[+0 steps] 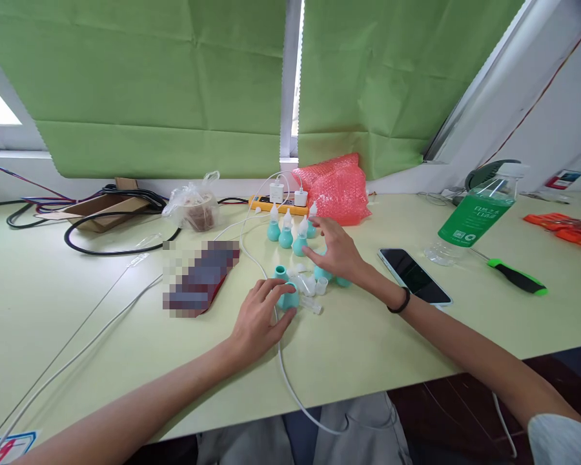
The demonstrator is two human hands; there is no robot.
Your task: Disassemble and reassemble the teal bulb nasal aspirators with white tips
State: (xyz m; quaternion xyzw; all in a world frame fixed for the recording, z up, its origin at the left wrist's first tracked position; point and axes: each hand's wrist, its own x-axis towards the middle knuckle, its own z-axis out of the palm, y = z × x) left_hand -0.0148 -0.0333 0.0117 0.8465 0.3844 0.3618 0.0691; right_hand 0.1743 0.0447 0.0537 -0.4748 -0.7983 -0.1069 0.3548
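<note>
Bare forearms (174, 387) come in from the lower corners, over the near edge of the pale counter (377, 349). At the end of one, the left hand (259, 320) has its fingers closed narrowly round a teal bulb (288, 299) that carries no tip. The right hand (339, 252) holds its fingers wide apart, beside clear-tipped teal bulbs (300, 245), four of which stand upright in a close cluster; its thumb overlaps the nearest of these, though whether it touches I cannot tell.

I judge the step in hand to be handling the bulbs, a bare one steadied on the left, a tipped one within reach on the right. A grip on that one would call for a light pinch that spares its neighbours.

Between the hands stands another open bulb (280, 272), with loose clear pieces (306, 284) just beside it. A white cable (280, 356) passes by the left hand. Farther out are a phone (415, 276) on the right and red bubble wrap (339, 194) behind.
</note>
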